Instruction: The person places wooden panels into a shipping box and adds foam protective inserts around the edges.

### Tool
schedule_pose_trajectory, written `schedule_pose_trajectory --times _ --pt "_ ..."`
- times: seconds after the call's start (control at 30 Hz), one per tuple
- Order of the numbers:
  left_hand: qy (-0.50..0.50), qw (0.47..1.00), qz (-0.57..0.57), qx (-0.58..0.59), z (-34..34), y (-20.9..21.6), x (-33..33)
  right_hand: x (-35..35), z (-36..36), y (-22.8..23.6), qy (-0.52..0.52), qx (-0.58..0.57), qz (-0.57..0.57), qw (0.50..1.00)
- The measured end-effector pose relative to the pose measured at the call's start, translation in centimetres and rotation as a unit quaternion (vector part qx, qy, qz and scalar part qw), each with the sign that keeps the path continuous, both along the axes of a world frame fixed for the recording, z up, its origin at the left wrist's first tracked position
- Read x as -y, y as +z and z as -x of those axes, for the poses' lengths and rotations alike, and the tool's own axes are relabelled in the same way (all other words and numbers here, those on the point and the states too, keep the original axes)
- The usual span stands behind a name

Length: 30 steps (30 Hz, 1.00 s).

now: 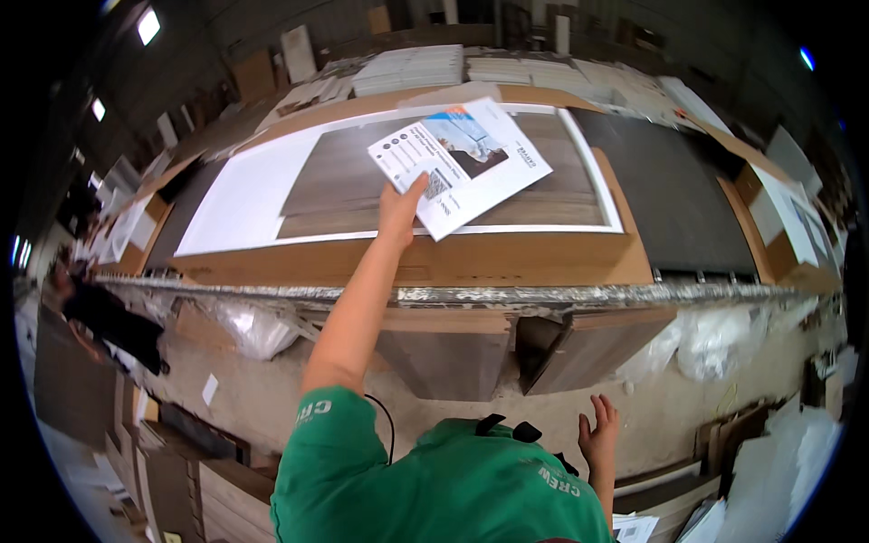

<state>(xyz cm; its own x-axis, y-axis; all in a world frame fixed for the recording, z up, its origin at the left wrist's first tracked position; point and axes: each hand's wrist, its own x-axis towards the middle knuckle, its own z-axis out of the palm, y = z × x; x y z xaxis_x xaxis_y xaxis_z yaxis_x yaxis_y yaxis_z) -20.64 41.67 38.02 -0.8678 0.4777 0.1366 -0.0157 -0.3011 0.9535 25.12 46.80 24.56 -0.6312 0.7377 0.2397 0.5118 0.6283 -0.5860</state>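
Note:
My left hand [400, 210] reaches forward and grips the near edge of a white printed leaflet [493, 185] with pictures and a code square. The leaflet is held tilted over an open cardboard carton [525, 260]. Inside the carton lies a grey-brown wood-grain panel [339, 176] with a white foam frame [606, 195] around it. A white sheet [249, 195] fills the carton's left end. Down at my right side, away from the carton, hangs my right hand [599, 436], its fingers apart and nothing in them.
The carton rests on a dark conveyor belt [674, 195] with a worn metal edge [471, 297]. Other cartons stand at the right [783, 226] and left ends. Below are wood-grain panels [444, 353] and plastic bags [720, 344]. A person [113, 321] is at far left.

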Motion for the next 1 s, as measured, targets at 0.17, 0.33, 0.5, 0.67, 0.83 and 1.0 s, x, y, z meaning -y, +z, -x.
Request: schedule_pose_trajectory --times 0.17,0.33,0.5,0.67,0.83,1.0 --pt "0.283 0.855 0.173 -0.397 -0.4 -1.3 1.9 -0.1 -1.1 -3.0 -0.028 0.029 -0.007 0.999" --pt "0.128 0.839 0.055 -0.526 -8.9 -4.8 2.0 1.6 -1.7 -5.5 -0.051 0.069 0.068 0.994" --pt "-0.184 0.907 0.025 -0.378 -20.2 -9.3 -1.0 2.5 -3.0 -7.7 -0.136 0.057 0.084 0.985" --pt "-0.543 0.730 0.083 -0.407 -27.1 -14.4 -1.9 3.2 -6.3 -9.9 -0.255 0.087 0.203 0.941" --pt "-0.687 0.568 0.287 -0.352 -29.5 -16.8 -3.5 8.4 -15.1 -16.0 -0.434 0.146 0.340 0.821" --pt "-0.696 0.467 0.383 -0.389 -31.3 -20.4 -5.0 21.7 -23.7 -21.0 -0.539 0.234 0.507 0.630"
